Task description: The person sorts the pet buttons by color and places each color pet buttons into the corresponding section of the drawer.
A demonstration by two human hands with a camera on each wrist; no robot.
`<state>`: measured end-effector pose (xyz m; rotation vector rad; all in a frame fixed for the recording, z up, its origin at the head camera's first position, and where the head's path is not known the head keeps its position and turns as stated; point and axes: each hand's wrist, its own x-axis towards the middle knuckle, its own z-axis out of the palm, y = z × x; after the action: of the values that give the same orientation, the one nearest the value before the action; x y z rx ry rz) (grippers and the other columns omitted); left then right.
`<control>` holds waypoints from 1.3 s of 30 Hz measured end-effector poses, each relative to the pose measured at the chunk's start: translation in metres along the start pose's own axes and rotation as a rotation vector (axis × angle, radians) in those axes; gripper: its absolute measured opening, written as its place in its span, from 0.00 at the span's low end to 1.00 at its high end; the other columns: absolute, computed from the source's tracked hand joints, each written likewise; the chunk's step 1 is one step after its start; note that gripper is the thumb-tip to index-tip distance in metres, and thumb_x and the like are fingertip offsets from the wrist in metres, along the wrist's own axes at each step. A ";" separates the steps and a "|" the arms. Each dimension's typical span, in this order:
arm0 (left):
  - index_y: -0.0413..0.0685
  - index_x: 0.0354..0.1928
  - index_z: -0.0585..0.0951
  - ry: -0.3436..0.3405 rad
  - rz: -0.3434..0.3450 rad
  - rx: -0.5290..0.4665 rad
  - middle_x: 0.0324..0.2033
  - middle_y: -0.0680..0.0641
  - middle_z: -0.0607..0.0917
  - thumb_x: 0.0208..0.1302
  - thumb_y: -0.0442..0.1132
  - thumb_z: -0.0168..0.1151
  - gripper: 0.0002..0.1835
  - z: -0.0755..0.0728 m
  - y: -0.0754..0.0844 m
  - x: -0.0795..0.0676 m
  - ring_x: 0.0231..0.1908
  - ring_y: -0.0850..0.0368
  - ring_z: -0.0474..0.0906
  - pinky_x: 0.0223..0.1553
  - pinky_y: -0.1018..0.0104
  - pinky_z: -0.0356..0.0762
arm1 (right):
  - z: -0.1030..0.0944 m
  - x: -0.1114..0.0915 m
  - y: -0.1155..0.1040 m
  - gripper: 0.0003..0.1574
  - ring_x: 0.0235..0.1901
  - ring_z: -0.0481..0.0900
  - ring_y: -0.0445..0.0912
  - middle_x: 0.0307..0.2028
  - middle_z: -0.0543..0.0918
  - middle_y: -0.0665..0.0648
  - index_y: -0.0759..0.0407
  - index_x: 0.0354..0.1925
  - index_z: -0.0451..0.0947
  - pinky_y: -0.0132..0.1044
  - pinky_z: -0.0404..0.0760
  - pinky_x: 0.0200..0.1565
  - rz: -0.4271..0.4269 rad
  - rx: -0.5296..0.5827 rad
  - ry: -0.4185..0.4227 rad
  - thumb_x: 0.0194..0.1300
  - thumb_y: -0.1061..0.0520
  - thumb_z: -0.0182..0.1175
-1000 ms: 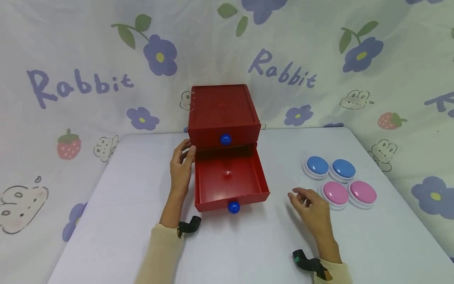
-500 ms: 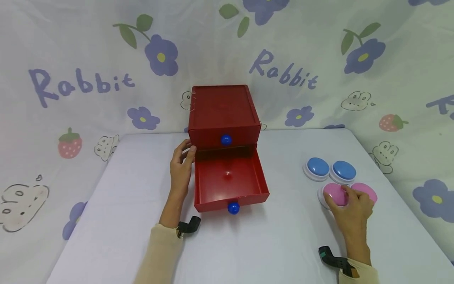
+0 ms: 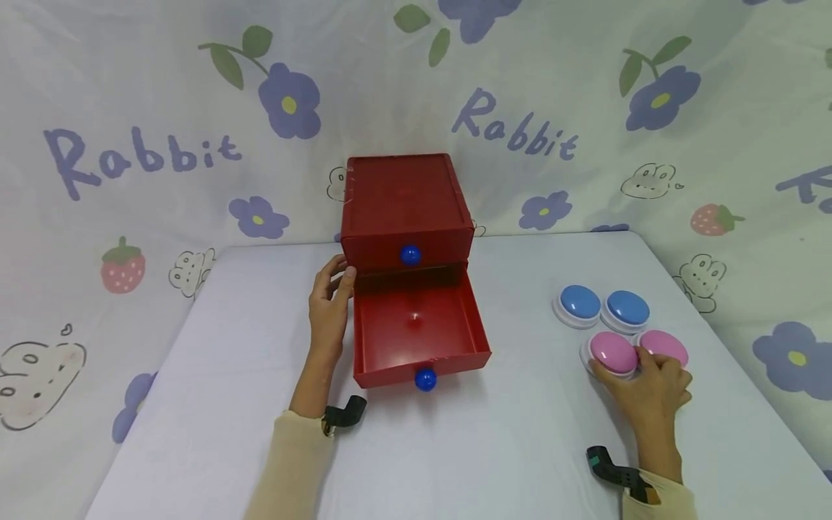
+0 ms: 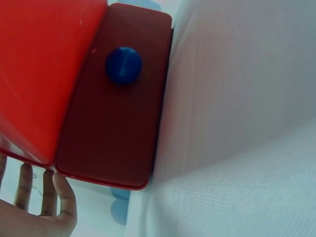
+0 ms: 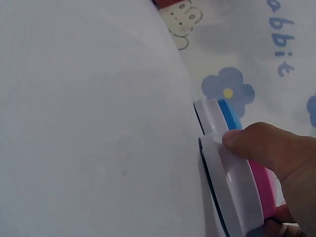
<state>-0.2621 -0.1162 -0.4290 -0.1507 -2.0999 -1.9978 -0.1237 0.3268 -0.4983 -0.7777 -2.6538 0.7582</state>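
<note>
In the head view, at right of frame, the right hand (image 3: 650, 393) pinches the nearer-left pink button (image 3: 614, 354); I cannot tell whether it is off the surface (image 3: 520, 433). At centre-left, the left hand (image 3: 329, 310) rests against the side of the red box (image 3: 406, 195), whose lower drawer (image 3: 390, 339) juts out.

In the left wrist view, fingertips touch the box's edge at lower left, apparently only steadying it; its walls look thin, stiff and light.

In the right wrist view, at lower right, the thumb presses the white base (image 5: 229, 182). Likely light, rigid, slick plastic: best held by that base, since the dome probably gives.
</note>
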 end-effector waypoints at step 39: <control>0.49 0.72 0.69 -0.008 -0.012 -0.002 0.65 0.46 0.71 0.75 0.45 0.56 0.27 -0.002 0.002 -0.001 0.62 0.48 0.69 0.54 0.67 0.76 | -0.011 -0.007 -0.107 0.47 0.58 0.60 0.61 0.50 0.68 0.67 0.74 0.60 0.74 0.60 0.66 0.47 -0.388 0.267 -0.008 0.48 0.50 0.79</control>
<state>-0.2607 -0.1179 -0.4270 -0.1479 -2.1082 -2.0098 -0.1585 0.2510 -0.4307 -0.1831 -2.5206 0.9730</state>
